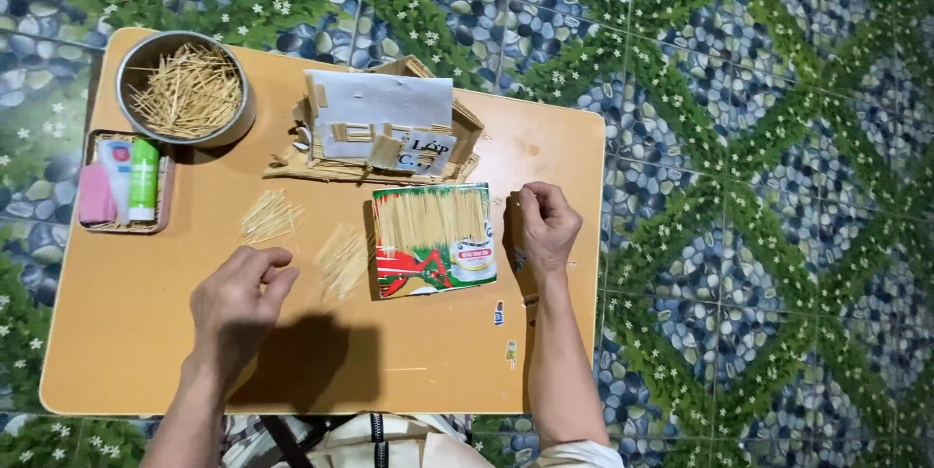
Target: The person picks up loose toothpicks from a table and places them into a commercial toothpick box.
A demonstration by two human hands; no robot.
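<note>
On a low tan table (126,332), a printed card (434,240) lies with a row of toothpicks laid side by side across its top half. My right hand (545,225) rests at the card's right edge, fingers curled, holding nothing I can make out. My left hand (238,298) hovers over the table left of a loose pile of toothpicks (342,259), thumb and fingers pinched together; whether a stick is between them I cannot tell. A second small pile of toothpicks (268,218) lies further left.
A metal bowl (185,89) full of toothpicks stands at the back left. Beside it a small woven tray (126,181) holds a green tube and a pink item. A small toothpick model house (381,127) with a white roof sits at the back middle. Patterned floor tiles surround the table.
</note>
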